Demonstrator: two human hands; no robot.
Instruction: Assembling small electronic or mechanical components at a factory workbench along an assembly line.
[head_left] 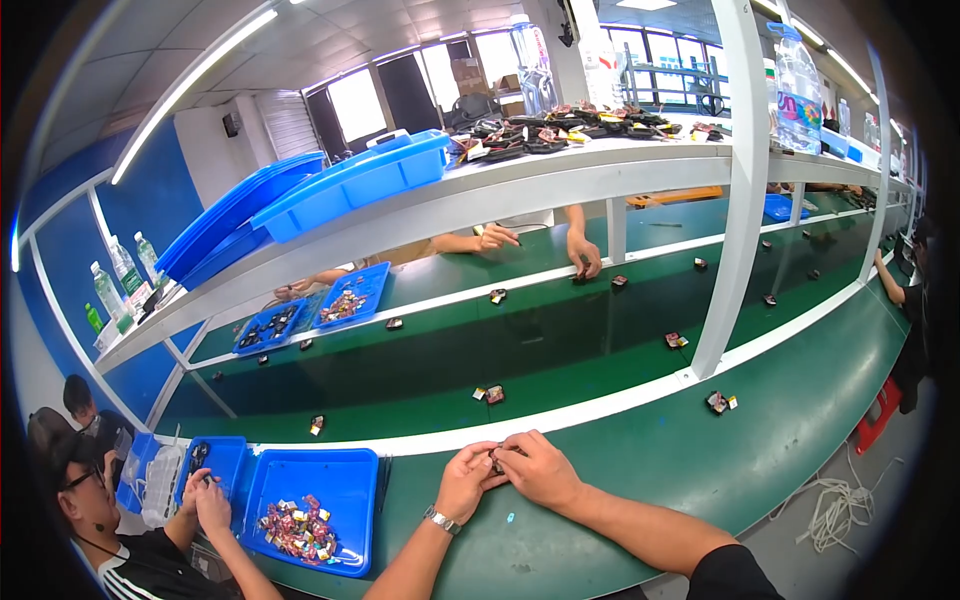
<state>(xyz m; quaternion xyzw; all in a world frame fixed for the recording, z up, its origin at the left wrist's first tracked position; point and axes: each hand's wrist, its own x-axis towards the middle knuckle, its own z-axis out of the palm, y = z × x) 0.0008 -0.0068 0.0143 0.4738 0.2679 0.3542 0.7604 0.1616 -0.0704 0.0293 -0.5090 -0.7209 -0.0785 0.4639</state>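
Over the near edge of the green work surface (620, 470), both my hands meet around a small dark piece (496, 462), mostly hidden by the fingers; its kind cannot be made out. My left hand (468, 486), with a metal watch at the wrist, is closed on its left side. From the right, my right hand (540, 470) pinches the same piece with bent fingers. Beside my left forearm lies a blue tray (362, 510) holding a pile of small reddish and yellow-white parts (302, 530). To my right rests a small dark part with a yellow-white label (718, 403).
A green conveyor belt (570, 370) runs past, with several small dark parts spread along it. A white upright post (735, 200) stands ahead right, under a shelf (600, 170) bearing blue trays, bottles and dark parts. A co-worker (90, 490) sits at left; other people's hands (585, 255) work across the belt.
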